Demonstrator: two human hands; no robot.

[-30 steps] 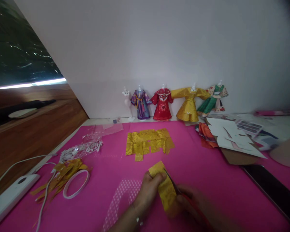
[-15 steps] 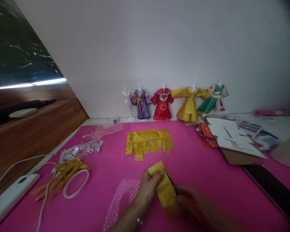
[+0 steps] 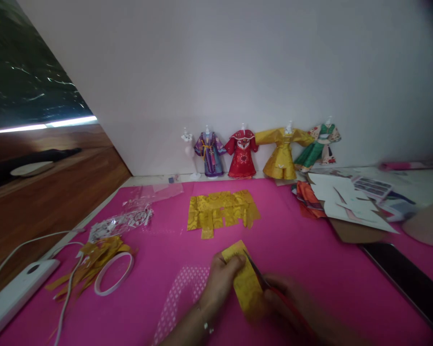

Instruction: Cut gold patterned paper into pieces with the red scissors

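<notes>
Yellow patterned fabric strip [image 3: 248, 293] slants in the near middle of the scene, held above the pink sheet. At the far left, a clear crinkled plastic bag [image 3: 117, 225] lies flat with small white pieces [image 3: 140, 218] about it; whether they are all inside, I cannot tell.

A bright pink sheet [image 3: 159, 254] covers most of the pale desk [image 3: 142, 181], which meets a plain white wall [image 3: 238, 62]. Along that wall stand a bare white miniature mannequin [image 3: 189, 151] and small purple [image 3: 211, 158], red [image 3: 242, 158], yellow [image 3: 279, 161] and green [image 3: 313, 151] costumes on white stands. Flat yellow fabric pieces [image 3: 205, 209] lie mid-desk; narrow yellow scraps [image 3: 99, 257], a thin white ring [image 3: 98, 284] and a white power strip [image 3: 21, 295] lie left. White cut paper [image 3: 341, 202] and a flat black panel [image 3: 400, 283] lie right.

Fingers of the left hand [image 3: 222, 281] pinch the strip near its far end, thumb on top. Those of the blurred right hand [image 3: 283, 290] grip red-handled scissors [image 3: 255, 270], whose dark blades lie along the strip's right edge.
</notes>
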